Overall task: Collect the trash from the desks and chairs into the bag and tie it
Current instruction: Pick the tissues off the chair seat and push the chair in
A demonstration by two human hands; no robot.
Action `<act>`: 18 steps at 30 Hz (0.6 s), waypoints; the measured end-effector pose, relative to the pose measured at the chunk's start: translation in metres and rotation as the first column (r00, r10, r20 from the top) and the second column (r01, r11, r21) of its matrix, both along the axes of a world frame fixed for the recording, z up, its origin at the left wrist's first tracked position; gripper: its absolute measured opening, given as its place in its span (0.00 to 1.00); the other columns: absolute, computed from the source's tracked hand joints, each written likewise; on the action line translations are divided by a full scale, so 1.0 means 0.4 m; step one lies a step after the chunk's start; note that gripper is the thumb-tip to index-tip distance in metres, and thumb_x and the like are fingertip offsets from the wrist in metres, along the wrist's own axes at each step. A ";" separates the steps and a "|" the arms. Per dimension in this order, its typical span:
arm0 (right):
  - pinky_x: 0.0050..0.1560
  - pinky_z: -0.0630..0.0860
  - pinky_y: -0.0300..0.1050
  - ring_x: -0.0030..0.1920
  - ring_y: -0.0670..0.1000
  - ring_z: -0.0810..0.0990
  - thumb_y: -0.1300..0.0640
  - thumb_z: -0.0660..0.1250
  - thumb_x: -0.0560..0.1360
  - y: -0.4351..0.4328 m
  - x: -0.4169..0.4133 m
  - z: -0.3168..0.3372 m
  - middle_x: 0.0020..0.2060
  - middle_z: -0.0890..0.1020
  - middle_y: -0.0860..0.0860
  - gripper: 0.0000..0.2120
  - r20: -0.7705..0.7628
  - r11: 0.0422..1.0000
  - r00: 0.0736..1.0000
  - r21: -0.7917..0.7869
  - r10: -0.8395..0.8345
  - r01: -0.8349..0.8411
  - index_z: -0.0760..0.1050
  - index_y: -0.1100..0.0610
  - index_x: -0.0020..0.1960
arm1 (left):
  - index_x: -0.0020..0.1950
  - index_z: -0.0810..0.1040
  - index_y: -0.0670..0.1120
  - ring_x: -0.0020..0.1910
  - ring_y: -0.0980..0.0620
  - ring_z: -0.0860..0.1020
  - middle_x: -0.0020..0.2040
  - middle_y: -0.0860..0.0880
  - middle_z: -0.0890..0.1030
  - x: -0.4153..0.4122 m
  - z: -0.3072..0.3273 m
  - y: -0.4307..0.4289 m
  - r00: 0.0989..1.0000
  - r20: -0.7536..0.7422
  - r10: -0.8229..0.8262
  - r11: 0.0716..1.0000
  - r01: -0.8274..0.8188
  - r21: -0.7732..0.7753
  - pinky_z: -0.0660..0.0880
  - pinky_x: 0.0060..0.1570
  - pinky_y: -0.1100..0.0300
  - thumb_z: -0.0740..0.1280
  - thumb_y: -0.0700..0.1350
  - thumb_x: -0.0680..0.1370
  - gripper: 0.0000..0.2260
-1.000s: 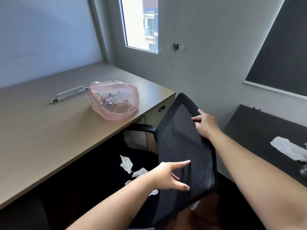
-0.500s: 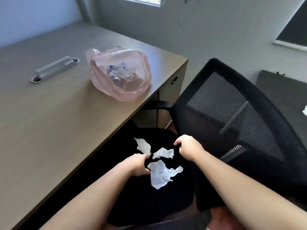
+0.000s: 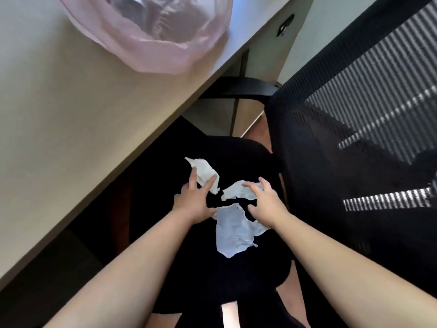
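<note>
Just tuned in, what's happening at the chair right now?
A person is gathering torn paper scraps off the black chair seat. The left hand lies with spread fingers on the far-left scrap. The right hand reaches over the middle scrap. The largest scrap lies nearer the person. The pink trash bag, with trash inside, sits on the desk.

Both bare forearms reach forward and down, converging. Left grip (image 3: 196,204): palm down, fingers straight, spread. Right grip (image 3: 264,204): palm down, fingers bent, thumb apart.
</note>
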State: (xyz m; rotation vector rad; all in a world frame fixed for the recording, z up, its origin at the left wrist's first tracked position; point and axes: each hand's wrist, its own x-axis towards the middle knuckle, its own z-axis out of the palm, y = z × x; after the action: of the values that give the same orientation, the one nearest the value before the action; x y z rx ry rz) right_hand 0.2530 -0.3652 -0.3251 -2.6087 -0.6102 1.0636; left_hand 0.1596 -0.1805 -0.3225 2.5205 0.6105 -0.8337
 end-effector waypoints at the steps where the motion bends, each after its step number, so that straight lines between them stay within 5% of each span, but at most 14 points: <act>1: 0.56 0.75 0.48 0.73 0.56 0.58 0.60 0.62 0.75 0.015 0.009 -0.028 0.77 0.45 0.50 0.30 -0.021 0.999 0.999 -0.019 0.048 -0.048 0.60 0.38 0.71 | 0.74 0.46 0.67 0.69 0.40 0.64 0.75 0.47 0.31 0.028 -0.026 0.014 1.000 -0.008 -0.015 1.000 0.015 -0.015 0.72 0.61 0.46 0.68 0.56 0.72 0.39; 3: 0.61 0.73 0.50 0.76 0.56 0.48 0.61 0.61 0.76 0.038 0.020 -0.080 0.77 0.41 0.48 0.30 -0.047 0.982 0.984 -0.071 0.171 -0.174 0.60 0.37 0.72 | 0.75 0.46 0.65 0.68 0.39 0.67 0.76 0.47 0.31 0.075 -0.070 0.030 0.999 -0.029 -0.032 0.997 0.030 -0.069 0.73 0.59 0.50 0.66 0.53 0.74 0.37; 6: 0.68 0.67 0.51 0.77 0.53 0.49 0.67 0.59 0.75 0.046 0.023 -0.130 0.78 0.47 0.47 0.31 -0.085 0.943 0.950 -0.124 0.300 -0.309 0.60 0.45 0.74 | 0.77 0.52 0.48 0.72 0.42 0.61 0.78 0.47 0.46 0.090 -0.122 0.019 0.999 -0.020 -0.045 0.995 0.043 -0.090 0.67 0.66 0.52 0.67 0.51 0.74 0.36; 8: 0.68 0.68 0.49 0.74 0.54 0.62 0.69 0.57 0.75 0.039 0.028 -0.138 0.75 0.61 0.51 0.30 -0.060 0.972 0.976 -0.096 0.209 -0.214 0.62 0.53 0.74 | 0.72 0.63 0.41 0.69 0.45 0.67 0.74 0.46 0.61 0.065 -0.135 -0.005 0.992 0.126 0.023 0.996 -0.012 -0.085 0.67 0.65 0.56 0.70 0.51 0.72 0.33; 11: 0.53 0.77 0.48 0.56 0.58 0.78 0.67 0.58 0.73 0.015 0.042 -0.127 0.58 0.77 0.56 0.18 0.119 0.990 0.983 -0.015 -0.138 0.141 0.74 0.59 0.61 | 0.66 0.70 0.41 0.63 0.49 0.71 0.66 0.49 0.70 0.003 -0.121 -0.060 0.954 0.278 0.109 0.979 -0.054 -0.198 0.65 0.59 0.64 0.73 0.56 0.67 0.33; 14: 0.46 0.76 0.47 0.56 0.58 0.76 0.60 0.63 0.72 -0.022 0.018 -0.105 0.56 0.75 0.54 0.16 0.134 0.976 0.977 -0.119 -0.164 0.180 0.72 0.60 0.59 | 0.70 0.65 0.46 0.64 0.50 0.68 0.66 0.50 0.69 -0.064 -0.119 -0.122 0.976 0.213 -0.033 0.961 0.089 -0.261 0.64 0.64 0.61 0.75 0.59 0.63 0.40; 16: 0.45 0.73 0.48 0.60 0.56 0.70 0.52 0.68 0.70 -0.045 -0.029 -0.106 0.63 0.68 0.52 0.27 0.008 0.950 1.000 -0.310 -0.026 0.027 0.64 0.57 0.66 | 0.67 0.66 0.48 0.61 0.49 0.69 0.63 0.50 0.69 -0.095 -0.138 -0.157 0.969 0.168 -0.183 0.967 0.207 -0.146 0.69 0.59 0.59 0.74 0.53 0.67 0.33; 18: 0.43 0.71 0.46 0.60 0.56 0.68 0.56 0.67 0.71 -0.062 -0.068 -0.117 0.65 0.63 0.53 0.28 -0.045 0.930 0.998 -0.362 0.050 -0.063 0.61 0.55 0.67 | 0.63 0.68 0.48 0.57 0.49 0.71 0.58 0.49 0.70 -0.103 -0.150 -0.174 0.971 0.151 -0.184 0.977 0.197 -0.077 0.71 0.52 0.60 0.66 0.45 0.74 0.19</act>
State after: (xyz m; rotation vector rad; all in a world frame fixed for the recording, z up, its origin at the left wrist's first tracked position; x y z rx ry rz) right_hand 0.2258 -0.3900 -0.3721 -2.8900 -0.5246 1.3514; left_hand 0.1186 -0.2501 -0.3823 2.5552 0.2802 -0.7195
